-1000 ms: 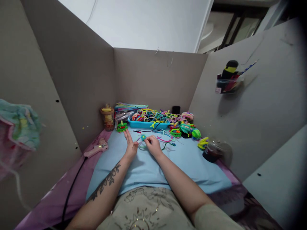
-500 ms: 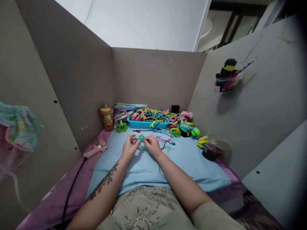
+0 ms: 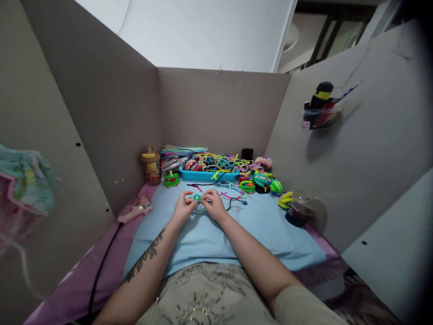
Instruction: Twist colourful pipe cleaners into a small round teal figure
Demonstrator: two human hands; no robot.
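Between my two hands is a small teal pipe-cleaner piece with a yellow centre, like a flower (image 3: 197,197). My left hand (image 3: 184,206) pinches its left side with thumb and fingertips. On the other side, my right hand (image 3: 213,205) has its fingers closed on the piece's right edge. A pale green strand hangs below it, partly hidden by the fingers. Pink and dark green pipe cleaners (image 3: 233,201) lie on the blue cloth (image 3: 223,243) just right of my right hand.
A blue tray (image 3: 208,175) heaped with pipe cleaners stands at the back. Finished fuzzy figures (image 3: 260,179) crowd its right; a green frog-like one (image 3: 172,179) sits left. A pink glue gun (image 3: 137,211) with a black cord lies left. A dark cup (image 3: 297,214) stands right. Grey panels enclose three sides.
The flower-like piece has tipped and shifted slightly left and down between my fingers. Both hands keep their grip, with the right fingers moved a little over it.
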